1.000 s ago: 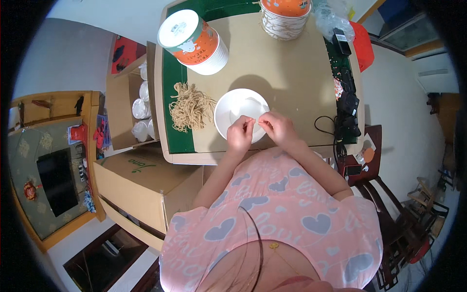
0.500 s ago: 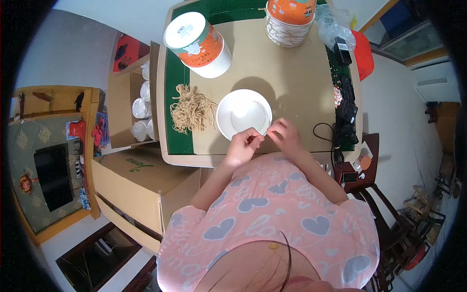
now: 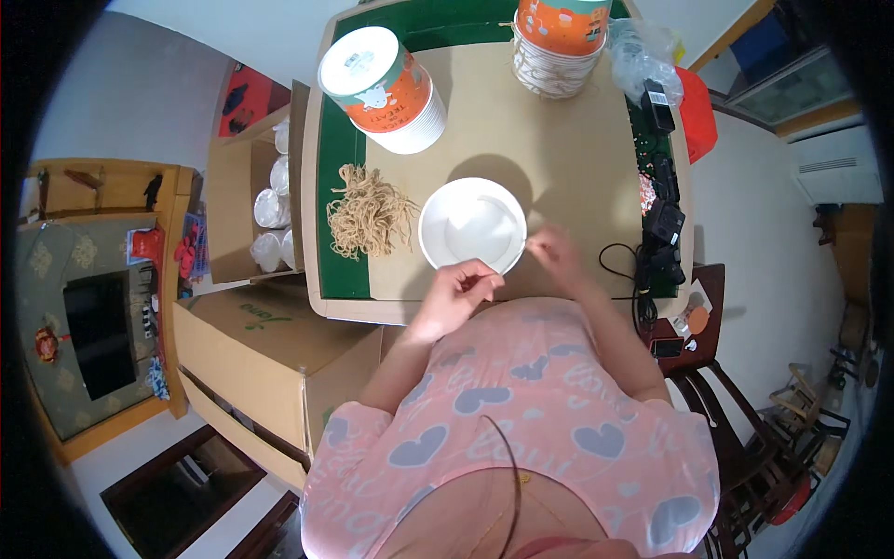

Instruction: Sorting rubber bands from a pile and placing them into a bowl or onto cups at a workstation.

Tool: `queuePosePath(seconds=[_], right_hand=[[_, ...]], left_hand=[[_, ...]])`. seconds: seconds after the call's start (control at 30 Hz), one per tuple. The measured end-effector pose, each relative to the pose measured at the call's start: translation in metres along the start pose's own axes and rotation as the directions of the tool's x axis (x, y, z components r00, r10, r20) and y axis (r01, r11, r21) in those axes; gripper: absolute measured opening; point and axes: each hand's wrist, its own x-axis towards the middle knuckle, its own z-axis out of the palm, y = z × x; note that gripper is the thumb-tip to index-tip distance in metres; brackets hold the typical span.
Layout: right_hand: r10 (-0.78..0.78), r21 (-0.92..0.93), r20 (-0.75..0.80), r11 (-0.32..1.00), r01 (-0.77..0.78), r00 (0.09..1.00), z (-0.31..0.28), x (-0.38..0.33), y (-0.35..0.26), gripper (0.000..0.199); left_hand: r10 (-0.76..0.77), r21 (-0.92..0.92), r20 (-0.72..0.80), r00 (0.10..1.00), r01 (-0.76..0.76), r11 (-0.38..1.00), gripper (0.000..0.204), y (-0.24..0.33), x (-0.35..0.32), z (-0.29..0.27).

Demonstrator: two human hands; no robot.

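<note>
A white round paper tub (image 3: 472, 224), its inside facing up, stands on the table before me. At its near rim is my left hand (image 3: 456, 296), with thumb and fingers pinched together; what they hold, if anything, is too small to make out. Beside the right rim, my right hand (image 3: 556, 256) is closed in a pinch and a little blurred. A pale bit shows at its fingertips, too small to name. Left of the tub lies a loose pile of beige twine (image 3: 371, 214).
A stack of orange and white paper tubs (image 3: 396, 98) stands at the back left. Another stack (image 3: 559, 51), with twine strands around it, is at the back right. Black adapters and cables (image 3: 665, 219) line the right edge, near a clear plastic bag (image 3: 644, 51). Cardboard boxes (image 3: 270, 345) stand left.
My hands have moved apart: the right hand went right and slightly up along the tub's rim, while the left stays at the near rim. The whole view has shifted slightly.
</note>
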Motion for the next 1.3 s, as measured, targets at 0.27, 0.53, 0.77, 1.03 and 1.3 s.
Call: queuePosePath(seconds=[0.27, 0.53, 0.77, 1.03, 1.3], right_hand=[[0.206, 0.097, 0.300, 0.965, -0.245, 0.931, -0.063, 0.074, 0.029, 0.019], [0.403, -0.127, 0.184, 0.914, -0.385, 0.896, -0.032, 0.073, -0.006, 0.039], [-0.008, -0.368, -0.056, 0.930, -0.014, 0.998, -0.039, 0.107, -0.006, 0.034], [0.098, 0.522, 0.635, 0.677, -0.519, 0.766, -0.011, 0.020, -0.090, 0.016], [0.573, 0.636, 0.202, 0.540, -0.552, 0.794, -0.072, -0.044, -0.047, 0.021]], left_hand=[[0.088, 0.336, -0.199, 0.976, -0.016, 0.942, 0.008, -0.004, 0.010, -0.041], [-0.005, 0.046, -0.388, 0.922, 0.025, 0.999, 0.008, -0.012, 0.018, -0.051], [-0.081, -0.369, -0.208, 0.975, -0.001, 0.930, 0.019, 0.000, 0.019, -0.048], [0.061, -0.726, -0.011, 0.998, -0.050, 0.686, 0.025, 0.016, 0.034, -0.007], [0.184, -0.125, 0.108, 0.977, -0.171, 0.977, 0.023, -0.008, 0.034, 0.035]])
